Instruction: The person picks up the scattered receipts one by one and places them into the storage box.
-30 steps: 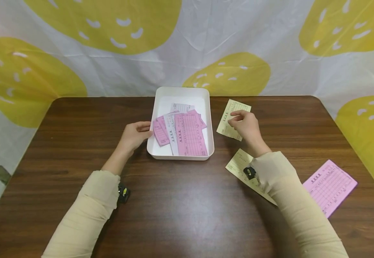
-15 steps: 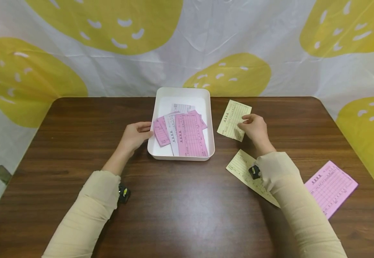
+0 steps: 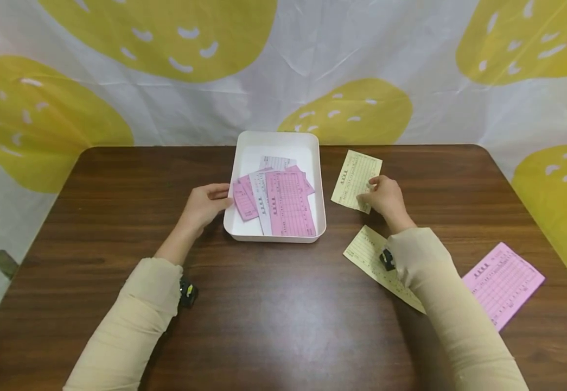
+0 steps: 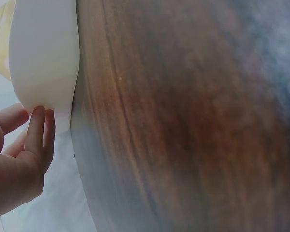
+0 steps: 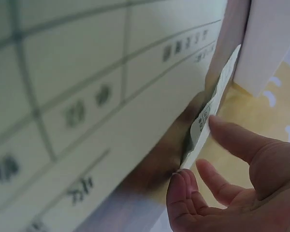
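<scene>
A white tray (image 3: 321, 187) stands near the table's back edge, with pink and white printed slips (image 3: 290, 203) in it. My left hand (image 3: 205, 205) holds its left wall, the thumb at the rim and the fingers against the outer side in the left wrist view. To the right of the tray lies a yellow printed slip (image 3: 356, 176). My right hand (image 3: 388, 198) touches that slip along its right edge, thumb and fingertips spread apart; the edge curls up a little in the right wrist view (image 5: 200, 128). A second yellow slip (image 3: 363, 247) lies under my right wrist.
A pink printed form pad (image 3: 505, 282) lies at the right, partly behind my right sleeve. The brown wooden table (image 3: 273, 315) ends at the back against a white curtain (image 3: 205, 108) with yellow patches. A wrist camera (image 3: 387, 259) hangs over the second yellow slip.
My right hand has moved from above the upper yellow slip to its right edge, and the thumb has come down at the slip's lower corner. My left hand and the tray have stayed put.
</scene>
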The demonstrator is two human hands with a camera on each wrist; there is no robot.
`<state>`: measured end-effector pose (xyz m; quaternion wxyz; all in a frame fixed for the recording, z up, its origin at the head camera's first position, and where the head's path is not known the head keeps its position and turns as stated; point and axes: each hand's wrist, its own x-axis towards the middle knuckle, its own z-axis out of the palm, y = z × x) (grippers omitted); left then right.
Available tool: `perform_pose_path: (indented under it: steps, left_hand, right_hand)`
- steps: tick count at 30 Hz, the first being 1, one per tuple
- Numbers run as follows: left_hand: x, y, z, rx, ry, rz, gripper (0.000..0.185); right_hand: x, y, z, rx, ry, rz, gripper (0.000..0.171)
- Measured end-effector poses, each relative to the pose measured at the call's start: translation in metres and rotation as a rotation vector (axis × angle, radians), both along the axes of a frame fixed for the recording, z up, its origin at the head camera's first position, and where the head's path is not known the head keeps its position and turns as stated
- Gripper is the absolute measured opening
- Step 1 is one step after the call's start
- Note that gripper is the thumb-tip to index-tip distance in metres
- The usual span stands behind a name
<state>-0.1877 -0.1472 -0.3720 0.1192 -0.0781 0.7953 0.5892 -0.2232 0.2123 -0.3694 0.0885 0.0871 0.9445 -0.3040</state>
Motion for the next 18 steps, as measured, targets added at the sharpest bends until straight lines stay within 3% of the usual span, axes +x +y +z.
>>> perform_pose_path:
  steps: [9, 18]
  left_hand:
    - [-0.001, 0.000, -0.001, 0.005, 0.001, 0.002, 0.046]
    - [-0.001, 0.000, -0.003, 0.004, -0.001, 0.005, 0.046]
  right_hand:
    - [-0.004, 0.008, 0.004, 0.081, -0.019, 0.033, 0.060]
    - [-0.003, 0.023, 0.003, 0.038, -0.035, -0.030, 0.059]
